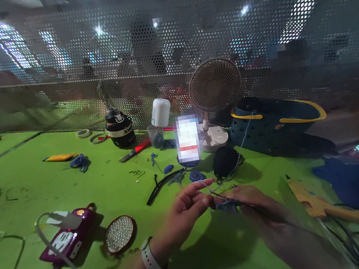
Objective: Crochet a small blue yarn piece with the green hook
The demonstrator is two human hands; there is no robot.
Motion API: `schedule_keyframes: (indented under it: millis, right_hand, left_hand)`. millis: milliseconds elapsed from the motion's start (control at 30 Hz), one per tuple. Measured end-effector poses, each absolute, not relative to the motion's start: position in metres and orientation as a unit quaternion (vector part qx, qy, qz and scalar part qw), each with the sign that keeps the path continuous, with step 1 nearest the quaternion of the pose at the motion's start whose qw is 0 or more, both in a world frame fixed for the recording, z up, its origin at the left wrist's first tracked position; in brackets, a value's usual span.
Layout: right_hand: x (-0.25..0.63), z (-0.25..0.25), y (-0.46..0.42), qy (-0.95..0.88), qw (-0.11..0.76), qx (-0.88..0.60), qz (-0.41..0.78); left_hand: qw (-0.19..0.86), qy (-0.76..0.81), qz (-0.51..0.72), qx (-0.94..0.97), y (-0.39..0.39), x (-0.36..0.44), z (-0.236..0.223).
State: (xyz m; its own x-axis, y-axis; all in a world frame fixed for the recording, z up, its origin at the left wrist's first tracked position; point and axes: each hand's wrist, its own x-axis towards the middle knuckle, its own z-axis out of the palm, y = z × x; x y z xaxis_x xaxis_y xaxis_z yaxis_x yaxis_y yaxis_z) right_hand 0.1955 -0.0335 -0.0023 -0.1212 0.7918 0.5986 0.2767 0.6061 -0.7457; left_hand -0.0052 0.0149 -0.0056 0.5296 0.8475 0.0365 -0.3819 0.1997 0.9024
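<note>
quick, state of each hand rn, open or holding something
Left hand: closed, seemingly pinching the blue yarn piece between thumb and fingers.
Right hand: closed, holding a slim hook-like tool.

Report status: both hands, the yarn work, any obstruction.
Left hand at bluish yarn piece, grip unclear. Right hand gripping slim tool. Piece between both hands. Dark ball just beyond, seemingly not blocking.

blue yarn piece (228,207) blurred, stitches indistinct
</note>
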Motion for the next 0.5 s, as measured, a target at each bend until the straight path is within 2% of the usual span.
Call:
schedule_keyframes:
  millis: [367,500]
  right_hand:
    - [0.1914,-0.0010,-0.0309,-0.694,0.572,-0.377,0.220]
    - [0.1902,-0.0014,-0.0330,-0.662,0.584,-0.393,0.259]
  left_hand:
    - [0.747,0.277,0.405,0.448,0.0166,-0.0024,-0.0047]
    - [0.762,0.276,0.394,0.433,0.0185,-0.0045,-0.0040]
